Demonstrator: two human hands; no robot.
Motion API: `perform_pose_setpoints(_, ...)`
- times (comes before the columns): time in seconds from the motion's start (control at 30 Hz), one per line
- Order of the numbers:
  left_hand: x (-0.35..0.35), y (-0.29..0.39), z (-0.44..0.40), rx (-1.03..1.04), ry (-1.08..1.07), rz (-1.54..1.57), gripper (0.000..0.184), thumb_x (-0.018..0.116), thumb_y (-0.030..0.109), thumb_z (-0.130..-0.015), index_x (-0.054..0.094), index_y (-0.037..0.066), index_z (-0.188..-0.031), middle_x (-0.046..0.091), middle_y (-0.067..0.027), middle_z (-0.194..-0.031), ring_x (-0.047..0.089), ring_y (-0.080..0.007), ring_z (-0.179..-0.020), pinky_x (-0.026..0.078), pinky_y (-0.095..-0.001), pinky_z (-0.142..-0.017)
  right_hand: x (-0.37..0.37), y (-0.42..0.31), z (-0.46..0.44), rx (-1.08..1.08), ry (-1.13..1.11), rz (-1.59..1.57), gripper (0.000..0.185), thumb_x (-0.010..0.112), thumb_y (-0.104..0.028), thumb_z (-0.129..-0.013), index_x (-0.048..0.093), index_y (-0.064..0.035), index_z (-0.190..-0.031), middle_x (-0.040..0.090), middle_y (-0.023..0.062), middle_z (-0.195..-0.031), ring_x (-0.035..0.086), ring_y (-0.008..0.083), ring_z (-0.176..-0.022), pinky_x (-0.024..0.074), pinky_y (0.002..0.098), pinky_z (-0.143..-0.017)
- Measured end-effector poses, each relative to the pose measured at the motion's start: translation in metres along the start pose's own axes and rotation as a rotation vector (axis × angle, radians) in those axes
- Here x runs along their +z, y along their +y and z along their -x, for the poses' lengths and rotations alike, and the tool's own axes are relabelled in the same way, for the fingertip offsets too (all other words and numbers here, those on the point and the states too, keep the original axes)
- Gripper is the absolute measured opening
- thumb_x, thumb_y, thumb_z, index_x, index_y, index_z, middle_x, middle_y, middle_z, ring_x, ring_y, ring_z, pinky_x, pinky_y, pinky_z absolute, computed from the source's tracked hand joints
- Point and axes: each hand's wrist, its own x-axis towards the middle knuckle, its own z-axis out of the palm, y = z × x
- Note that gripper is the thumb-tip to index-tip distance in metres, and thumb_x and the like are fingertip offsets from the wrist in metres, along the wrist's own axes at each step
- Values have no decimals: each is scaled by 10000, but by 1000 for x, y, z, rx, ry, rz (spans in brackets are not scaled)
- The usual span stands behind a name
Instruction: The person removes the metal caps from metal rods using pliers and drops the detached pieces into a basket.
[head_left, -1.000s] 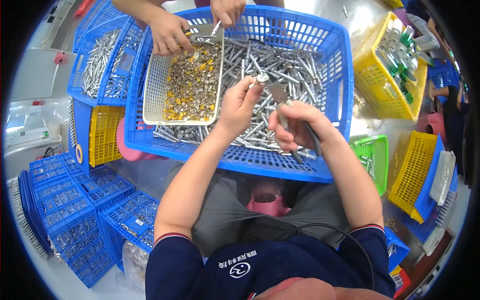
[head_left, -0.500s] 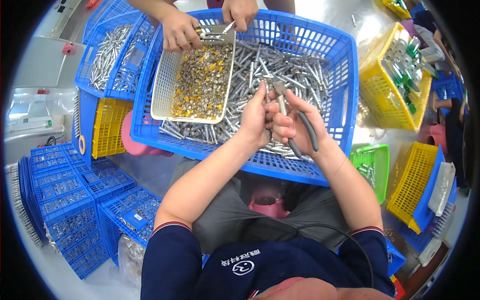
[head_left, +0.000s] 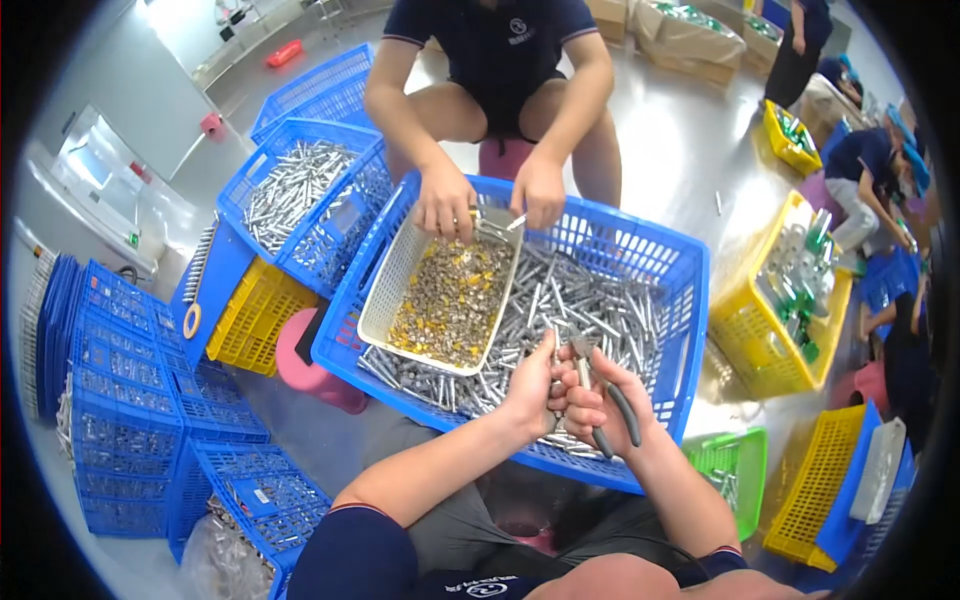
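Observation:
My right hand (head_left: 605,400) is closed around pliers (head_left: 622,410) with dark grey handles, their jaws pointing away from me. Close beside it, my left hand (head_left: 533,388) pinches a slim silvery metal part (head_left: 557,368), partly hidden by the fingers. The plier jaws are near this part's upper end; whether they touch it I cannot tell. Both hands are over a large blue basket (head_left: 686,335) that holds many similar metal parts (head_left: 600,300). A white basket (head_left: 430,360) of small silvery and yellow pieces (head_left: 450,305) rests inside its left side.
Opposite me, a seated co-worker's hands (head_left: 447,203) hold pliers and a metal part over the white basket. A blue basket of metal parts (head_left: 300,190) stands left, above a yellow crate (head_left: 262,318). On the right are a green basket (head_left: 745,470) and a yellow crate (head_left: 745,330).
The view has tilted upward, so the baskets and my hands appear lower and the co-worker's torso and legs show. My grip on the pliers and the metal part looks the same.

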Motion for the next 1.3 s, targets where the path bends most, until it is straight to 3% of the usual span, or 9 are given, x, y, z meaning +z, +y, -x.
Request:
perform_pose_setpoints(0.13, -6, 13, -4, -81, -250, -4, 356, 349, 451, -924, 427, 134, -782, 341, 79, -543, 271, -23, -415, 180, -161, -340, 14, 1, 6, -128, 162, 150, 426, 340, -352, -933, 511, 24, -1040, 532, 105, -671, 481, 201, -505, 437, 346, -540)
perform_pose_setpoints(0.4, -21, -4, -1, 234, -287, -572, 400, 352, 478, -912, 459, 107, -810, 479, 13, -587, 516, -125, -495, 359, -203, -396, 9, 5, 15, -141, 216, 488, 505, 308, -413, -926, 545, 32, -959, 507, 80, -616, 486, 208, -499, 423, 335, -548)
perform_pose_setpoints(0.47, -15, -2, 0, 161, -39, -350, 387, 352, 473, -913, 454, 116, -804, 483, 9, -580, 447, -94, -427, 322, -199, -363, 13, 2, 12, -89, 213, 457, 476, 306, -394, -933, 537, 22, -948, 512, 84, -615, 509, 217, -512, 431, 327, -552)
perform_pose_setpoints(0.53, -23, 8, -4, 166, -237, -160, 306, 357, 397, -935, 465, 148, -795, 380, 68, -583, 337, -27, -438, 236, -184, -357, 15, 11, 12, -108, 190, 476, 450, 338, -351, -941, 536, 53, -930, 531, 82, -609, 544, 191, -522, 450, 298, -533)
perform_pose_setpoints(0.6, -33, 56, -22, 374, 176, 179, 316, 339, 405, -939, 451, 169, -762, 342, 78, -555, 276, -38, -414, 196, -196, -352, 16, 17, 21, -76, 183, 483, 435, 352, -332, -941, 534, 62, -918, 526, 83, -603, 543, 187, -523, 448, 300, -527)
perform_pose_setpoints(0.67, -41, 79, -19, 660, -8, 152, 341, 326, 433, -932, 425, 181, -725, 248, 71, -528, 214, -44, -387, 165, -208, -335, 18, 19, 28, -114, 166, 493, 440, 365, -342, -936, 537, 62, -908, 527, 84, -602, 541, 184, -527, 444, 301, -522)
perform_pose_setpoints(0.8, -25, 31, -6, 229, -343, 63, 358, 236, 415, -953, 398, 145, -783, 297, 35, -560, 230, -54, -387, 185, -194, -327, 7, 4, 16, -276, 227, 695, 402, 394, -318, -932, 551, 52, -906, 541, 78, -626, 521, 149, -530, 431, 282, -543)
perform_pose_setpoints(1.03, -16, 22, 3, 43, -315, -119, 356, 224, 430, -950, 381, 129, -844, 365, -20, -584, 224, -38, -335, 173, -158, -254, -11, -17, 0, -924, 720, 1864, 246, 675, -175, -724, 559, -17, -871, 554, 68, -744, 523, 196, -669, 396, 321, -614)
perform_pose_setpoints(1.3, -19, 14, 7, -63, -394, -116, 381, 194, 447, -945, 365, 127, -831, 406, -61, -559, 255, -52, -297, 217, -173, -224, -13, -31, -3, -1015, 630, 2061, 320, 706, -173, -661, 552, -47, -912, 525, 96, -822, 503, 281, -778, 372, 361, -701)
